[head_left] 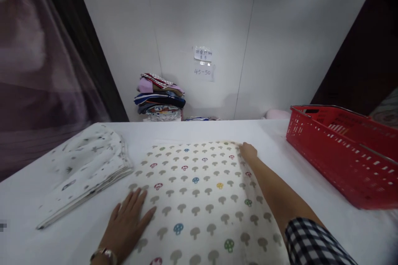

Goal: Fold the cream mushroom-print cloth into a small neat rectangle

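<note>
Mushroom-print cloth (202, 203) lies on the counter (270, 132), running lengthwise away from the person, with the left hand (126, 223), fingers spread, across its left edge and the right hand (248, 152) at its far right corner, curled fingers perhaps pinching, though I cannot tell.

The lower edge is cutting off the mushroom-print cloth (195, 203), the forearm behind the left hand (129, 217), and the checked sleeve (314, 242). The right hand (248, 152) is hiding its own fingertips at the cloth's far corner. The right edge is cropping the red basket (342, 161), whose near wall is concealing its floor. The table's (273, 145) far rim is masking the bottom of the fabric stack (160, 97) and much of a pink object (277, 114). Blur is obscuring the upper label's (202, 54) small writing.
</note>
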Available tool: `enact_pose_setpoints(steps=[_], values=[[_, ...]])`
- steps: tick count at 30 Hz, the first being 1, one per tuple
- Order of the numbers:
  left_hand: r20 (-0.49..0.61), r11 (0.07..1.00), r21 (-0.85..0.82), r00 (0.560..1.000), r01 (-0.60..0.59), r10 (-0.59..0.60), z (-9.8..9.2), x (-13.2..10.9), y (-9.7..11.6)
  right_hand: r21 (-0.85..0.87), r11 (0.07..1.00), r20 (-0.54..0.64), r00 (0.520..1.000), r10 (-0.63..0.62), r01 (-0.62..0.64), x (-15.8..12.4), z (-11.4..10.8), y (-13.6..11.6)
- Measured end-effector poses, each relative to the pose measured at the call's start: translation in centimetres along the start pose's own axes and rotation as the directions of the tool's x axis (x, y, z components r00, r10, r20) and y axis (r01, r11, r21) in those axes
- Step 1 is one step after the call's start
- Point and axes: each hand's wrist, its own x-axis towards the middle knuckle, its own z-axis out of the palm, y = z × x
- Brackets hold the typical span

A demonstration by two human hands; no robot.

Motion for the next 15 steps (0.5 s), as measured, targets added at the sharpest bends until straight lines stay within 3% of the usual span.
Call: enact_pose_setpoints(steps=[9,11,13,15], values=[[0.082,0.992,-0.080,0.992,0.102,-0.095,-2.0,-0.5,1.9,-0.060,0.998,-0.021,0.999,-0.036,0.035,-1.8,-0.6,-0.4],[0.081,0.990,-0.099,0.992,0.104,-0.097,-2.1,-0.6,2.0,-0.093,0.988,-0.104,0.986,-0.130,0.121,-2.7,-0.2,-0.4],[0.083,0.988,-0.114,0.992,0.108,-0.099,-2.1,-0.7,2.0,-0.126,0.949,-0.178,0.935,-0.308,0.288,-3.7,0.8,-0.1],[0.087,0.986,-0.128,0.991,0.108,-0.097,-2.0,-0.7,2.0,-0.129,0.893,-0.171,0.877,-0.448,0.431,-4.8,1.9,0.3]])
